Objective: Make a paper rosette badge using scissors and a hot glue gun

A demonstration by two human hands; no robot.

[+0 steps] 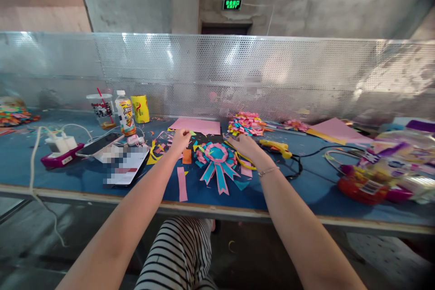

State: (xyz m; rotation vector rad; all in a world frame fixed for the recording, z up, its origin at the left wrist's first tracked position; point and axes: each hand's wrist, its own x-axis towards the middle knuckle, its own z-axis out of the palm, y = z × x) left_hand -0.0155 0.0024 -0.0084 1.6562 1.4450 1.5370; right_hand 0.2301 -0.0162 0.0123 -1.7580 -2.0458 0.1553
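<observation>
Head view: both arms reach over the blue table [68, 176]. Left hand [180, 139], at 11 o'clock of the paper rosette [217, 161], is curled into a loose fist; whether it pinches a scrap I cannot tell. Right hand [246, 146], at 2 o'clock, lies flat and empty beside the yellow glue gun [275, 147], likely kept within reach. Pink paper sheet [197, 125] lies behind at 12.
</observation>
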